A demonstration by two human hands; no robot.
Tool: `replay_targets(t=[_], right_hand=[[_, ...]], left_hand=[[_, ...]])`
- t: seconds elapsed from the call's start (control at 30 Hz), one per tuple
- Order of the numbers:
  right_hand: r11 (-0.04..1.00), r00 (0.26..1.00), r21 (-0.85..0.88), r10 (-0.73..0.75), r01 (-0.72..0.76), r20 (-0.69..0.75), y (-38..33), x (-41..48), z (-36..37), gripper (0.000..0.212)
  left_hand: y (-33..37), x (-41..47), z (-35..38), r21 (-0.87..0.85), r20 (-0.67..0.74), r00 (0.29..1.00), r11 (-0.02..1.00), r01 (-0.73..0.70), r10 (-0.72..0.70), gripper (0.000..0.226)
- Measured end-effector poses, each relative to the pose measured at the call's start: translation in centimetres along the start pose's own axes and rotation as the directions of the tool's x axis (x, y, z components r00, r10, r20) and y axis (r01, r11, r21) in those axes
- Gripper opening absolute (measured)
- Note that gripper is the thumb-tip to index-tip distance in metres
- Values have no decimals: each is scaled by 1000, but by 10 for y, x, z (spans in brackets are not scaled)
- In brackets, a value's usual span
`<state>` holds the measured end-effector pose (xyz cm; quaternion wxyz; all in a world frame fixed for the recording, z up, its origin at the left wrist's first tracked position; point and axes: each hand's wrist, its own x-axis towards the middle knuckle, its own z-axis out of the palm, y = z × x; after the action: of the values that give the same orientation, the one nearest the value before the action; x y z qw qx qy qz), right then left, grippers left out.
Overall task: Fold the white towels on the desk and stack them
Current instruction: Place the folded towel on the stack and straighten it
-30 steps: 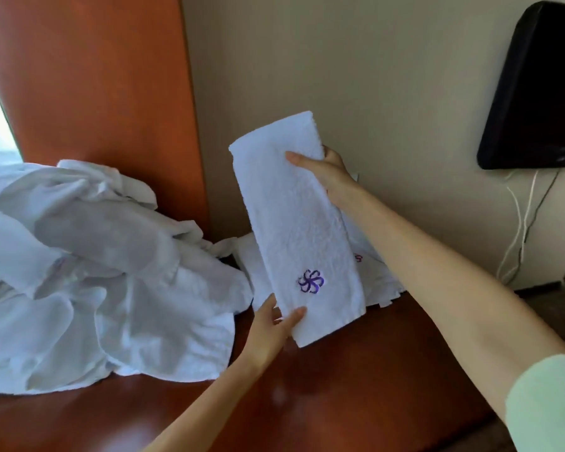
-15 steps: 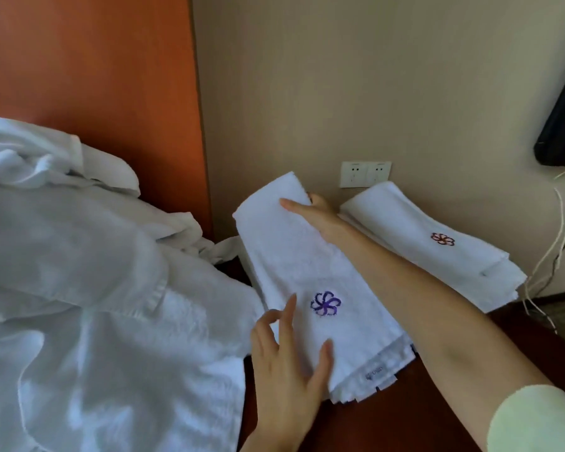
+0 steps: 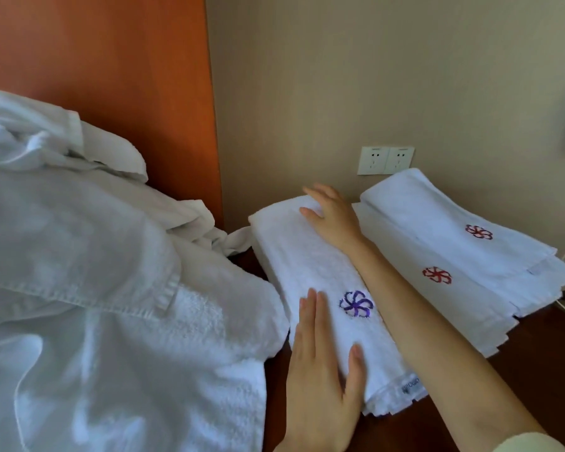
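The folded purple-flower towel (image 3: 320,275), set on the desk (image 3: 552,370) just beside the red-flower stack (image 3: 454,256), is pressed flat by the left hand (image 3: 320,380) near and the right hand (image 3: 331,216) far, fingers straight, nothing grasped; next, a towel from the crumpled heap (image 3: 95,288) is likely to be needed.

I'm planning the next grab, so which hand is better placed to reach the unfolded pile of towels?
Left, probably. The left hand lies flat on the near end of the folded towel, right beside the unfolded pile. The right hand rests on its far end, nearer the red-flower stack.
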<state>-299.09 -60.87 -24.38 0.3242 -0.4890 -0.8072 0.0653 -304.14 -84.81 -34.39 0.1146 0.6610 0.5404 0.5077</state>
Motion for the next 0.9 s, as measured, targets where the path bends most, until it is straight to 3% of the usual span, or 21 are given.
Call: replay_targets(t=[0.07,0.1,0.17,0.5,0.63,0.9], right_hand=[[991,962,113,41,-74,270,-4,-1,6,51],[989,919,91,73,-117,388,-3,-2,9,55],[992,876,-6,116,-128,469,-2,-2,12,62],[981,888,-183,137,-61,439,-18,-36,-2,58],[990,904,-135,91,-37,418,-14,-101,-27,56],[961,980,-275,43,11,192,-18,-198,-50,51]], left_hand=[[-2,1,2,9,5,1000,1000,17,-17,68],[-3,1,3,12,7,1000,1000,19,-19,69],[-4,2,3,9,15,999,1000,28,-28,69],[0,3,-3,45,93,994,997,60,-64,68],[2,1,-6,48,102,992,996,70,-74,70],[12,-15,-18,84,123,983,988,128,-137,63]])
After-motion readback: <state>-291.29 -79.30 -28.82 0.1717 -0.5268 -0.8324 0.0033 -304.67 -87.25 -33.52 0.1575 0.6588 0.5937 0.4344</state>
